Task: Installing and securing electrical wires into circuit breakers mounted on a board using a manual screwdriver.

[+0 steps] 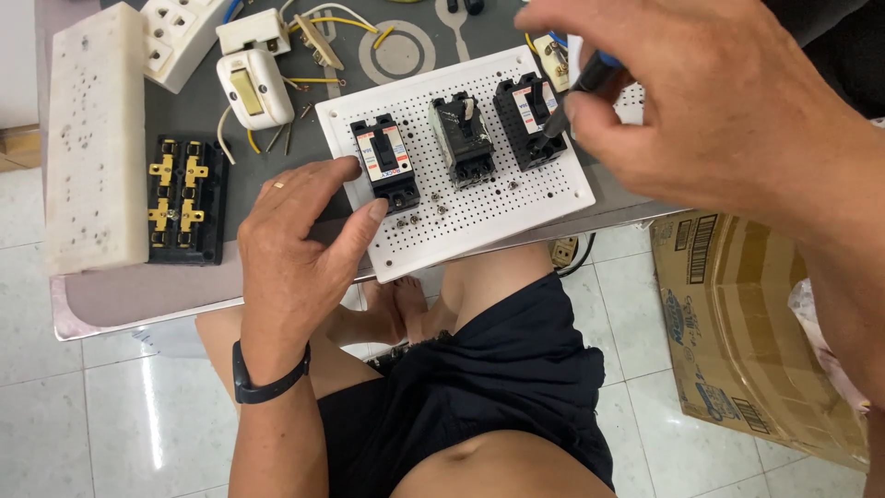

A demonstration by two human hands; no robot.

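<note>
A white perforated board (516,207) lies on the table with three black circuit breakers on it. My left hand (300,249) rests at the board's left edge, thumb and forefinger pinching the left breaker (384,163). The middle breaker (463,138) stands free. My right hand (719,101) holds a screwdriver (576,92) with a dark and blue handle, its tip down at the right breaker (528,120). Several small screws (419,217) lie on the board below the breakers.
A black terminal block with brass contacts (187,200) and a long white slab (92,138) lie at the left. White switches and sockets with yellow wires (253,83) sit behind. A cardboard box (747,332) stands on the tiled floor at the right.
</note>
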